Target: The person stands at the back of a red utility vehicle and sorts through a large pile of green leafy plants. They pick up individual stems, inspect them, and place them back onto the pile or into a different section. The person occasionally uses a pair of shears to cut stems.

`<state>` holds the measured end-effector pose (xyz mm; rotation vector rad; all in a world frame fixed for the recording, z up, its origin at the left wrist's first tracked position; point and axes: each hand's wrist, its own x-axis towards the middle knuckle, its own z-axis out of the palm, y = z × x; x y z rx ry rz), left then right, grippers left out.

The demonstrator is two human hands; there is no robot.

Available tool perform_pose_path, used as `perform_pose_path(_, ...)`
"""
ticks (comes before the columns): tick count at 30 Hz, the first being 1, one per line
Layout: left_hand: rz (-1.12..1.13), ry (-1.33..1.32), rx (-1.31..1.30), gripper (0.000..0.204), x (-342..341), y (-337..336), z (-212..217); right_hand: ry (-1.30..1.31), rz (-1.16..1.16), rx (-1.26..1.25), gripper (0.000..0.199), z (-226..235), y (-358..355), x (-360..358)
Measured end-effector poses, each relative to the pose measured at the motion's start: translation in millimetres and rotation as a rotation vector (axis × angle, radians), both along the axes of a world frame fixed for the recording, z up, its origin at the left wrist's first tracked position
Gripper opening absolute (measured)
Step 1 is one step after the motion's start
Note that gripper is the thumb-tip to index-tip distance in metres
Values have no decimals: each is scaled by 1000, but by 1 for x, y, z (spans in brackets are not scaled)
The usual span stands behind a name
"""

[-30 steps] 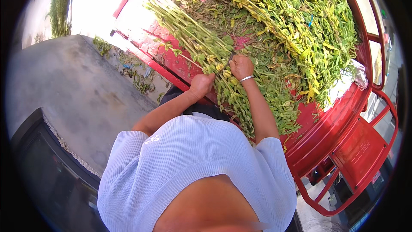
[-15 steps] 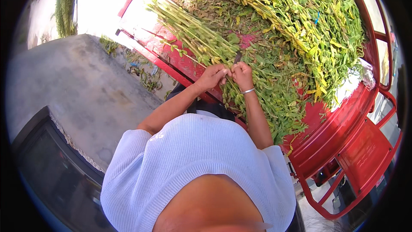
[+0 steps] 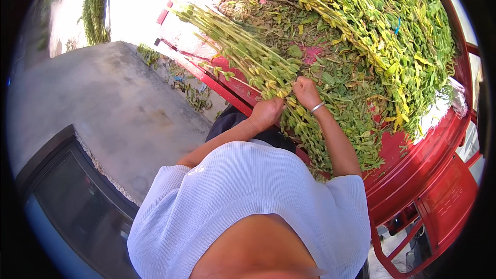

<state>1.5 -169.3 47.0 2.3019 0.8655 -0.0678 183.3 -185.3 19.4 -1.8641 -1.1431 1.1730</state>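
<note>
Reference item: the stalk bundle [image 3: 235, 49]. It lies on the red cargo bed [image 3: 382, 160], its bare stem ends at the far left and its leafy, podded portion running diagonally toward the person's body. Yellowed leaves and green pods are concentrated at the section between the hands.

Left hand [image 3: 267, 112]: positioned at the near left edge of the stalk bundle, touching it. Its grip is together, fingers curled inward; whether a stem is pinched inside cannot be told.

Right hand [image 3: 306, 92]: positioned at the right edge of the stalk bundle, just beside the left hand and slightly farther from the body. Its grip is clamped on a dark piece [image 3: 298, 74], of which only a short end shows past the knuckles; its type cannot be determined. A silver bracelet [image 3: 318, 107] encircles the wrist.

Surrounding items, located from the stalk bundle:
- Right: loose leaves [image 3: 356, 85], scattered over the bed surface.
- Farther right: a large plant pile [image 3: 392, 46] of green and yellow foliage, with a blue strip [image 3: 398, 26] on it and a white sheet [image 3: 433, 116] at its near right end.
- Left, off the bed: a grey concrete slab [image 3: 103, 103].
- Well apart, far left: a green sheaf [image 3: 95, 15], standing upright.
</note>
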Motion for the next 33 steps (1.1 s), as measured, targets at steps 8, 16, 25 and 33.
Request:
perform_pose_path(8, 114, -35, -242, 23, -5, 7, -20, 219, -123, -97, 28, -57, -4, 0)
perform_pose_path(16, 287, -261, -421, 27, -8, 14, -32, 307, -180, -35, 29, -71, -21, -1)
perform_pose_path(25, 298, -366, -401, 22, 22, 45, -15, 141, -108, 74, 35, -32, -13, -8)
perform_pose_path(33, 190, -287, -57, 17, 53, 53, -15, -333, 43, 263, 19, -9, -15, -29)
